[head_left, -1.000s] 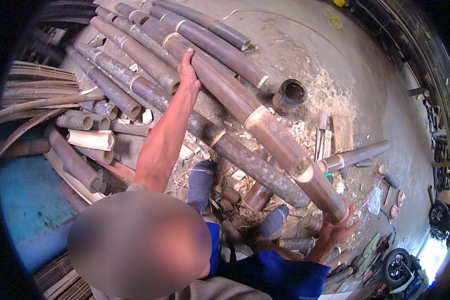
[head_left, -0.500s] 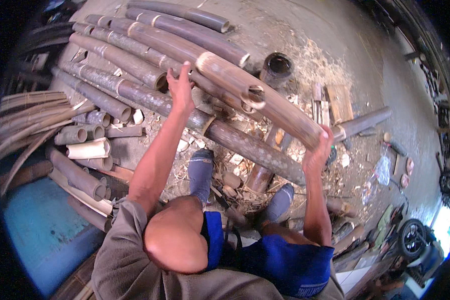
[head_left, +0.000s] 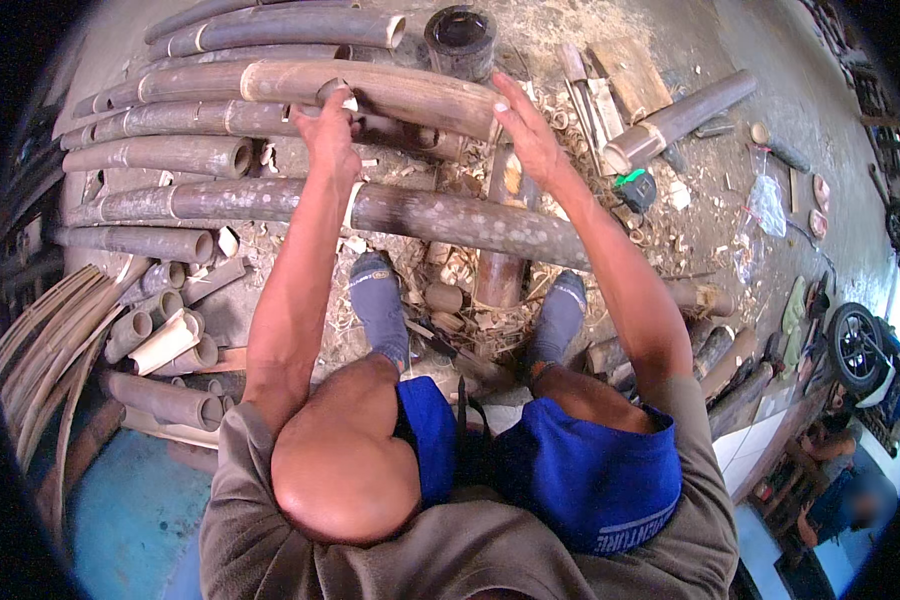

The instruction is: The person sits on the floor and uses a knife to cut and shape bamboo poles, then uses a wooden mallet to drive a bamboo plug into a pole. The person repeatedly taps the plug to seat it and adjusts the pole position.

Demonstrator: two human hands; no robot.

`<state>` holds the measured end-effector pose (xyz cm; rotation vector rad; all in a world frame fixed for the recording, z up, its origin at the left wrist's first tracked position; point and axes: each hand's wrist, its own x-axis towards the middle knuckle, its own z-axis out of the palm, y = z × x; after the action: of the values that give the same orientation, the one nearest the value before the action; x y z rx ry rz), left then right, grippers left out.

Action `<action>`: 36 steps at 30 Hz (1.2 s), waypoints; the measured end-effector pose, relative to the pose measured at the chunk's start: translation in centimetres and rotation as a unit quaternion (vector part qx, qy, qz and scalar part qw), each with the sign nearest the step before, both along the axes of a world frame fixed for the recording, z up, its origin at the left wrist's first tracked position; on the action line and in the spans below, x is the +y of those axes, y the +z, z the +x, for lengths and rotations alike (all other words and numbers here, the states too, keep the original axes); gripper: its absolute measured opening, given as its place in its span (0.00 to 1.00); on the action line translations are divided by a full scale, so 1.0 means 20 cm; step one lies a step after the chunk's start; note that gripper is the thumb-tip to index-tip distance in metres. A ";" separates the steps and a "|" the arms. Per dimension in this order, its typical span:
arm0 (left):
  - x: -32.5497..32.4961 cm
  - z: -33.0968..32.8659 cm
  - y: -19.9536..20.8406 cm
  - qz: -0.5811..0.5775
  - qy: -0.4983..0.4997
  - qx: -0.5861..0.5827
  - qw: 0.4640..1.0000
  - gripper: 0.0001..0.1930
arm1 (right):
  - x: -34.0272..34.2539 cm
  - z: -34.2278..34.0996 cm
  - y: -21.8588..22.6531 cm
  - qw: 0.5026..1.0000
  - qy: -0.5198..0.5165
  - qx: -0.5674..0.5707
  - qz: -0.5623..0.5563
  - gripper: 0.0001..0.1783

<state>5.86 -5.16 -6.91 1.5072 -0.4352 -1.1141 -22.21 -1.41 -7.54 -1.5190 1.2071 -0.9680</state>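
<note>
Beyond my socked feet lies a mottled pole; past it my left hand, half open, meets a brown bamboo length beside its notch, grip unclear; my right hand, fingers extended, touches its right end; a dark pot stands beyond.

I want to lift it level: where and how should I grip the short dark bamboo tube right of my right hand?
Probably around the middle of the bamboo tube, just beyond its pale ring, with your right hand coming from above: it lies slantwise, its round upper side uncovered, while pale strips lie beside its open near end.
</note>
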 end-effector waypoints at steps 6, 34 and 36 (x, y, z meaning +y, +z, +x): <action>0.08 0.05 -0.01 -0.009 -0.028 -0.039 0.999 0.52 | -0.06 -0.01 0.02 0.999 0.003 0.007 0.032 0.32; -0.19 -0.09 0.07 -0.172 -0.465 -0.687 0.531 0.47 | -0.69 0.11 0.20 0.924 -0.103 0.356 0.095 0.46; -0.24 -0.08 0.12 -0.158 -0.503 -0.684 0.504 0.45 | -0.73 0.11 0.13 0.917 -0.110 0.381 0.049 0.35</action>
<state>4.19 -10.05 -4.51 1.4388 -2.7322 -0.1783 -20.09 -15.97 -4.84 -1.7644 1.9742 -0.4223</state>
